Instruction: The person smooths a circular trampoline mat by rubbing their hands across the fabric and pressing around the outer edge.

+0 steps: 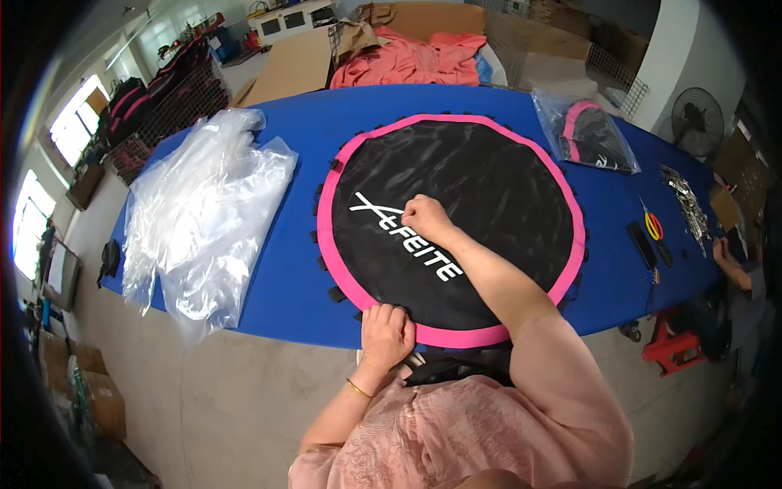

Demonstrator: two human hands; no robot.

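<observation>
A round black mat [489, 179] with a pink border and white lettering lies flat on the blue table [301, 106]. Dark tabs stick out around its edge. My left hand [388, 332] is closed on the pink border at the near left edge of the mat. Over the white lettering, left of the mat's middle, my right hand [427, 218] is curled closed; whether its fingers pinch anything is too small to tell.
Clear plastic bags [204, 220] are heaped at the left. A bagged mat [590, 134] lies back right. Scissors [653, 226], a black object [641, 244] and metal pieces [688, 208] are at the right, near another person's hand [731, 262]. A red stool [674, 342] stands below.
</observation>
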